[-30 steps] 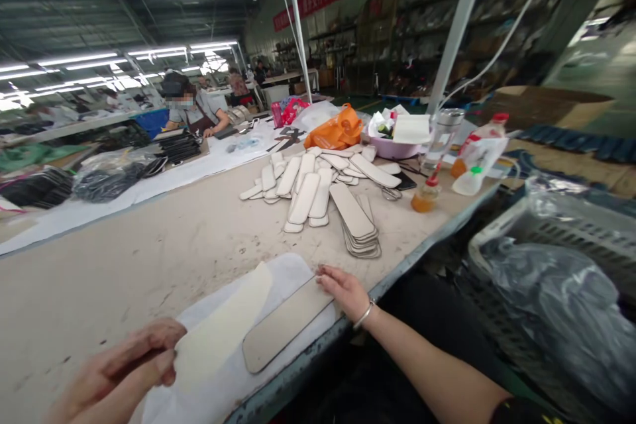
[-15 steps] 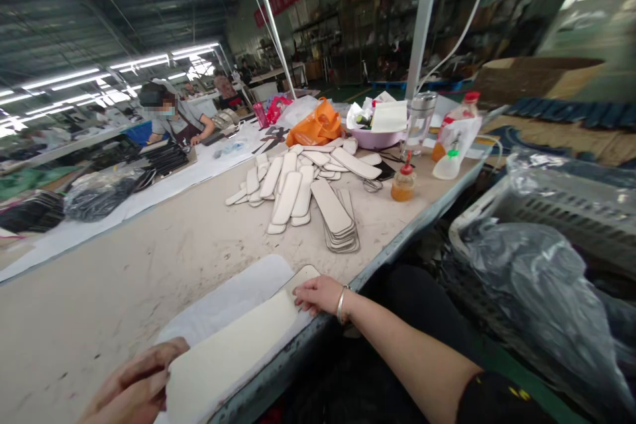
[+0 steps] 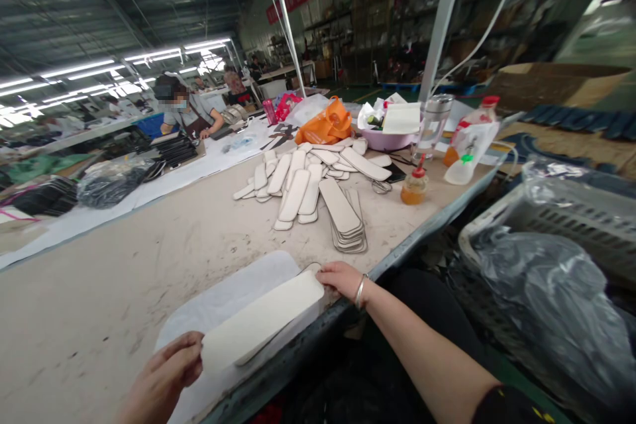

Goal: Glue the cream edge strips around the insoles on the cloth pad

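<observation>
A long cream panel [image 3: 263, 318] with rounded corners is stretched between my two hands at the table's front edge. My left hand [image 3: 171, 371] pinches its near left end. The fingers of my right hand [image 3: 340, 280], which has a silver bangle at the wrist, are closed on its far right end. Part of another piece shows beneath the panel, over a translucent white sheet [image 3: 223, 291] lying on the table. Beyond my right hand sits a neat stack of beige pieces [image 3: 342, 212], beside a loose heap of similar pieces [image 3: 295, 195].
An amber bottle [image 3: 413, 189] with a red tip, a purple basin [image 3: 390, 139] and an orange bag [image 3: 325, 122] stand farther back. A grey crate [image 3: 561, 212] with plastic film is on the right. Another person [image 3: 189, 109] works at the far left.
The panel's right end has risen and shifted right, now covering most of the piece below. My right hand has moved from resting on that piece to the panel's end. The view has shifted slightly.
</observation>
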{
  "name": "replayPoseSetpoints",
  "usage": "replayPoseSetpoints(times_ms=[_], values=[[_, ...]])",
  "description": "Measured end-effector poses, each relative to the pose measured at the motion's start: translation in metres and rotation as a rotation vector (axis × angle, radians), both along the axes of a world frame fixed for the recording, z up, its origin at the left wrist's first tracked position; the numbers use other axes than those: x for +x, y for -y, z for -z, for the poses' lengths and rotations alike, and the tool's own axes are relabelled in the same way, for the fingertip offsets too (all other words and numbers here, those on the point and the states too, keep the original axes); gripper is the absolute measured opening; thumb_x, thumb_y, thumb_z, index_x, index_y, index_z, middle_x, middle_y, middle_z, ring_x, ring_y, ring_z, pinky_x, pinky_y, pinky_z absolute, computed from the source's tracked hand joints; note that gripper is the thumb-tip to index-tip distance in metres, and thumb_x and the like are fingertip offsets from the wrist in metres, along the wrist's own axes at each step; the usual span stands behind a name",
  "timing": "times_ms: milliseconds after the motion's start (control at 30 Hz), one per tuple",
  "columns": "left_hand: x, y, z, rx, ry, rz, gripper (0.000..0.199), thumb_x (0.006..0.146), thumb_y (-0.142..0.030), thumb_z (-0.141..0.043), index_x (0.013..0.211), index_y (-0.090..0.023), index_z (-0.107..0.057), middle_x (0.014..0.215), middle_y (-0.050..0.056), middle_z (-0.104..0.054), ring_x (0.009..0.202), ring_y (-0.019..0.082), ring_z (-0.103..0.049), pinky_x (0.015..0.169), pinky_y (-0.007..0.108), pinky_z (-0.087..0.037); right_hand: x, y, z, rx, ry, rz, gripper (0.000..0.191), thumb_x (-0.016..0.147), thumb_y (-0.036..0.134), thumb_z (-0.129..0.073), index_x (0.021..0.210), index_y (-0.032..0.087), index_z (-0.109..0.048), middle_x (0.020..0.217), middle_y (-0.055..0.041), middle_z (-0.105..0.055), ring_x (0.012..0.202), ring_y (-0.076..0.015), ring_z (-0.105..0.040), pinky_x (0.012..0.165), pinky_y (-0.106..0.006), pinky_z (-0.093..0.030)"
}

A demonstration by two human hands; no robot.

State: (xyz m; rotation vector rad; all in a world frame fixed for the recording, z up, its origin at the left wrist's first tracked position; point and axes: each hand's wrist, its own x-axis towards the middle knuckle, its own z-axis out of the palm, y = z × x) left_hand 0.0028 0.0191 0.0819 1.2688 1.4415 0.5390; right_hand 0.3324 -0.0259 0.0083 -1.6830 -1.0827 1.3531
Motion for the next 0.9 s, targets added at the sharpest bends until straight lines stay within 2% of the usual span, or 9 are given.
replayPoseSetpoints(times_ms=[67, 167, 333, 433, 667, 900], values=[[0.001, -0.001, 0.014, -0.056, 0.005, 0.066, 0.026, 0.063, -0.041, -0.062, 0.067, -0.016, -0.058, 0.053, -0.003, -0.047, 0.048, 0.009, -0.042, 0.044, 0.018, -0.033, 0.002, -0.006, 0.001, 0.019, 0.2, 0.038, 0.018, 0.075, 0.026, -0.049, 0.062, 0.015, -0.057, 0.054, 0.0025, -0.047, 0.056, -0.0091, -0.041, 0.051, -0.021, -0.029], [0.005, -0.003, 0.032, -0.086, -0.07, 0.057, 0.027, 0.064, -0.042, -0.058, 0.067, -0.016, -0.055, 0.049, -0.005, -0.044, 0.044, 0.008, -0.036, 0.041, 0.018, -0.024, 0.002, -0.016, 0.004, 0.039, 0.444, 0.055, 0.019, 0.074, 0.025, -0.049, 0.059, 0.016, -0.058, 0.057, 0.0, -0.052, 0.061, -0.0115, -0.044, 0.056, -0.024, -0.028], [0.015, -0.008, 0.049, -0.067, -0.256, 0.075, 0.03, 0.064, -0.045, -0.051, 0.067, -0.016, -0.054, 0.043, -0.004, -0.047, 0.039, 0.01, -0.036, 0.041, 0.019, -0.021, 0.003, -0.026, 0.01, 0.004, 0.673, -0.002, 0.019, 0.073, 0.028, -0.048, 0.066, 0.018, -0.064, 0.066, -0.0032, -0.062, 0.064, -0.014, -0.051, 0.058, -0.025, -0.03], [0.017, -0.01, 0.054, -0.04, -0.33, 0.11, 0.03, 0.064, -0.045, -0.05, 0.067, -0.016, -0.055, 0.045, -0.003, -0.049, 0.042, 0.012, -0.043, 0.041, 0.02, -0.025, 0.003, -0.026, 0.009, -0.031, 0.762, -0.043, 0.021, 0.074, 0.029, -0.047, 0.069, 0.019, -0.065, 0.069, -0.0048, -0.065, 0.067, -0.0158, -0.055, 0.059, -0.025, -0.032], [0.011, -0.014, 0.063, -0.072, -0.327, 0.155, 0.029, 0.07, -0.044, -0.047, 0.071, -0.016, -0.056, 0.051, -0.002, -0.054, 0.047, 0.013, -0.052, 0.043, 0.021, -0.032, 0.001, -0.028, 0.007, -0.067, 0.885, -0.131, 0.027, 0.079, 0.034, -0.043, 0.077, 0.02, -0.066, 0.078, -0.0067, -0.067, 0.074, -0.0187, -0.059, 0.062, -0.026, -0.034], [0.011, -0.015, 0.063, 0.056, -0.525, 0.266, 0.033, 0.073, -0.048, -0.047, 0.071, -0.017, -0.06, 0.046, -0.001, -0.059, 0.048, 0.015, -0.056, 0.05, 0.023, -0.037, -0.003, -0.028, 0.006, -0.089, 0.95, -0.183, 0.036, 0.084, 0.039, -0.036, 0.08, 0.018, -0.065, 0.08, -0.0089, -0.066, 0.076, -0.0202, -0.059, 0.065, -0.028, -0.036]])
